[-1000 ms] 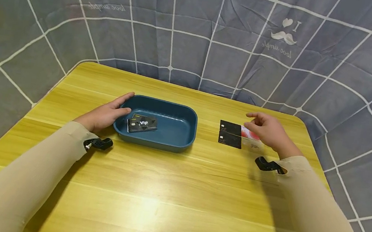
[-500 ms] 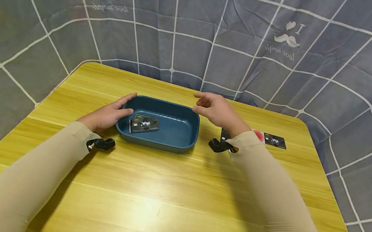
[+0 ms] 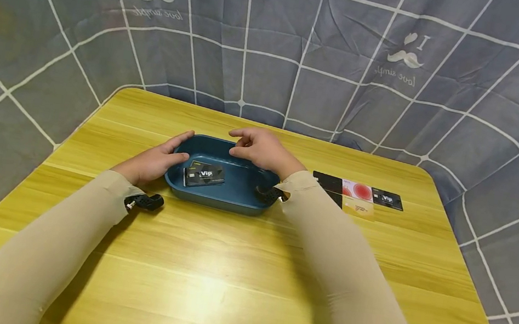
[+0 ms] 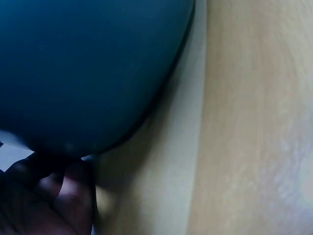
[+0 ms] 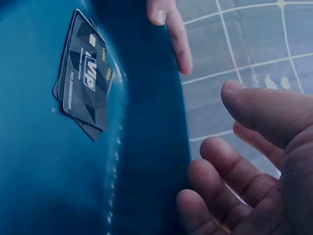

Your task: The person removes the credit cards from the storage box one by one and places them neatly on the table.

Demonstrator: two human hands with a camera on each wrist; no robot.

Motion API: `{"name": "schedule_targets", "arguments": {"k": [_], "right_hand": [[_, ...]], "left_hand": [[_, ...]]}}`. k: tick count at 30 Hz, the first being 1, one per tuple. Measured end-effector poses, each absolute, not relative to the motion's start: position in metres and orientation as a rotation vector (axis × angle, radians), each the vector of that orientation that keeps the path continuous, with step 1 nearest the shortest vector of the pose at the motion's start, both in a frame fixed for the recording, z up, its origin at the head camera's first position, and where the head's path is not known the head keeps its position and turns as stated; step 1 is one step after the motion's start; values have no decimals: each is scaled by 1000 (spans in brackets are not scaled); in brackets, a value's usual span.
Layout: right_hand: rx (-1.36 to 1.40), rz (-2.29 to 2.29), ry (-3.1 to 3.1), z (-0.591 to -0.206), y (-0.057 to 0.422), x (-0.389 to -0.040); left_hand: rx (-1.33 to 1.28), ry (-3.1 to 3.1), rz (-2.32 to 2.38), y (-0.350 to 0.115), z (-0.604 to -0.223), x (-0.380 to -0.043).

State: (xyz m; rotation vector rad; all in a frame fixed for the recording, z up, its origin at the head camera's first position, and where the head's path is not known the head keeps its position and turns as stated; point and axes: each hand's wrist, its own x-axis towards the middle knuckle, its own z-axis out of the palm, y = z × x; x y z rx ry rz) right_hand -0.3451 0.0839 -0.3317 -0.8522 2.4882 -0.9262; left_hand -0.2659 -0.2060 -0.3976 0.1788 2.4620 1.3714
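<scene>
My left hand (image 3: 149,163) holds the left end of a dark blue rectangular plastic tub (image 3: 228,206), thumb over the rim and fingers along the outer wall. A small pile of dark VIP cards (image 3: 204,174) lies in the tub's left part; the right wrist view shows the overlapping cards (image 5: 85,73) closer. My right hand (image 3: 263,149) hovers over the tub's far right part, fingers loosely bent and thumb apart. Nothing is visible between the fingers of the right hand (image 5: 244,171) in the right wrist view. The left wrist view shows the tub's outside wall (image 4: 93,63) above dim fingers.
Right of the tub, several cards lie edge to edge on the wooden table (image 3: 201,292): black cards (image 3: 328,181) partly behind my right sleeve, a pink-red card (image 3: 357,190), a yellowish card (image 3: 358,207) and a black VIP card (image 3: 387,199). A grey checked curtain (image 3: 277,37) surrounds the table.
My right hand has moved left from above the laid-out cards to over the tub, uncovering the VIP card at their right end. The left hand keeps its place on the tub.
</scene>
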Motion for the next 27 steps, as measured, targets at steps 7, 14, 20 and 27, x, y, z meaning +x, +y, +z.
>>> {"name": "schedule_targets", "arguments": {"k": [7,14,20,27], "right_hand": [[-897,-934,2382,-346,70,-352],[-894,-899,2307,-359,64,-356],[-906,-760,2290,-365,60,-360],[-872,-572,2278,-372,54,-360]], "left_hand": [[190,2450,1381,-207,-397,-269],[190,2470,1353,-207,-397,-269],[187,2482,1340,-206,-393,-268],[160,2473,1351,-205,-393,-266]]}}
